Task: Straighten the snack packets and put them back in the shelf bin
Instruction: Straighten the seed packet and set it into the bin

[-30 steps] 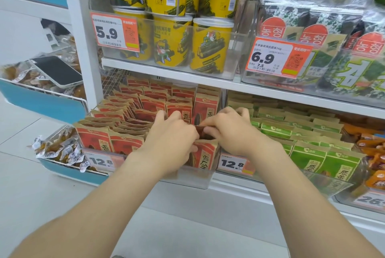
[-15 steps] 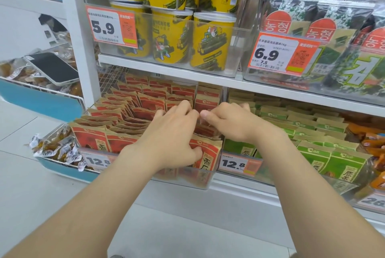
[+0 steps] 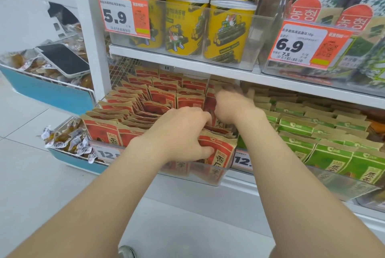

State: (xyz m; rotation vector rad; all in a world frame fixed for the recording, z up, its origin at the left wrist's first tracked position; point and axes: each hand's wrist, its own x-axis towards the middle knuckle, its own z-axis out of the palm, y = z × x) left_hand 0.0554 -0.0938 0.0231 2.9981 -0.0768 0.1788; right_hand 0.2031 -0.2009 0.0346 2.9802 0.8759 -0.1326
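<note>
- At the front of the clear shelf bin [image 3: 208,177], the left hand [image 3: 183,132] pinches the foremost red snack packet [image 3: 221,152], thumb on its face.
- Just behind, the right hand [image 3: 233,107] reaches among upright packets; it is blurred, so I cannot tell its grip.
- Farther back, red packet rows [image 3: 162,95] stand in the bin.
</note>
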